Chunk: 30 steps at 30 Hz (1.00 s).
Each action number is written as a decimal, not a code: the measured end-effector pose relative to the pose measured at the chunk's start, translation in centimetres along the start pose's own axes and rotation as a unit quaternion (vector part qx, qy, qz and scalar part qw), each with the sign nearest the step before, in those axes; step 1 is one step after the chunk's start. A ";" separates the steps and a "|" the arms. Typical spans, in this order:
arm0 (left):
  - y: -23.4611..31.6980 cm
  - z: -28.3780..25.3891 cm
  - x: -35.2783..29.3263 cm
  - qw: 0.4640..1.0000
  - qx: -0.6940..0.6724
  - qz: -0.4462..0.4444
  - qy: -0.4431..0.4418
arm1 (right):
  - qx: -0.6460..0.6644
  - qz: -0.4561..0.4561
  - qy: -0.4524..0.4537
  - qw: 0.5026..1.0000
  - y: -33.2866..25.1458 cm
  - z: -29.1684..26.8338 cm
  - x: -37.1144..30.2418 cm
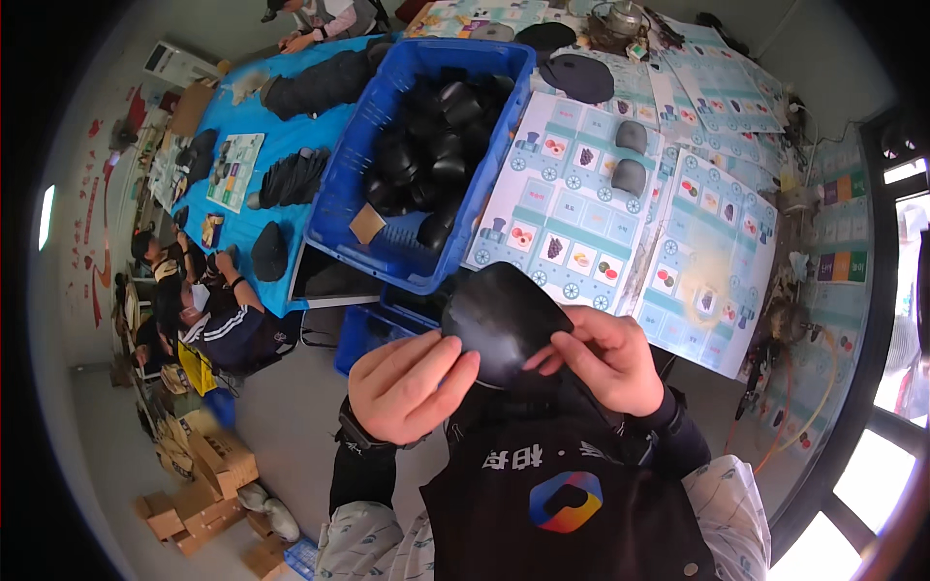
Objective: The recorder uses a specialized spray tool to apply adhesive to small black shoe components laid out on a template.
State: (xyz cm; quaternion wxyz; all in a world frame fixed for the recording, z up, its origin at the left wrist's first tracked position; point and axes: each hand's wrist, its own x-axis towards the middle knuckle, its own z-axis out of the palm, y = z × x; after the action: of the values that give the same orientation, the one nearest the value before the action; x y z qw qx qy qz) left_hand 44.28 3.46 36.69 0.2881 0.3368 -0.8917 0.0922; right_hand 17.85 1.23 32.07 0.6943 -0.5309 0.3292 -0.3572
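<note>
A glossy black curved shell piece, rounded like a shallow cup, is held up in front of my chest between both hands. My left hand is closed on its left side, the fingers lying over the surface. At its lower right edge my right hand pinches the rim between thumb and fingers. Just beyond is a blue plastic crate heaped with similar black shell pieces and a tan square card. Two smaller dark grey curved pieces lie on the printed sheets to the right.
Printed picture sheets cover the table on the right. Dark grey caps lie at the back. A blue-covered table carries stacks of dark fabric pieces. Other people work at left and far back. Cardboard boxes stand low left.
</note>
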 end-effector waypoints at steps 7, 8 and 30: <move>1.8 -1.4 2.2 0.999 -0.002 0.036 0.028 | 0.091 -0.016 -0.033 0.995 -0.9 -0.5 -2.7; 1.9 -1.4 2.4 0.998 0.001 0.044 0.033 | 0.099 -0.014 -0.035 0.994 -0.9 -0.6 -2.8; 5.2 15.2 -1.1 0.718 -0.471 -0.437 -0.268 | -0.251 0.001 0.135 0.958 10.2 -7.6 -7.9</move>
State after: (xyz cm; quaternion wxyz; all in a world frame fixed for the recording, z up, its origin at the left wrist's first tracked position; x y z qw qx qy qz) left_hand 34.68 2.58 23.75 0.1666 0.5203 -0.6137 -0.5700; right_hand 8.82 5.95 21.15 0.4880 -0.6346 0.4996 -0.3311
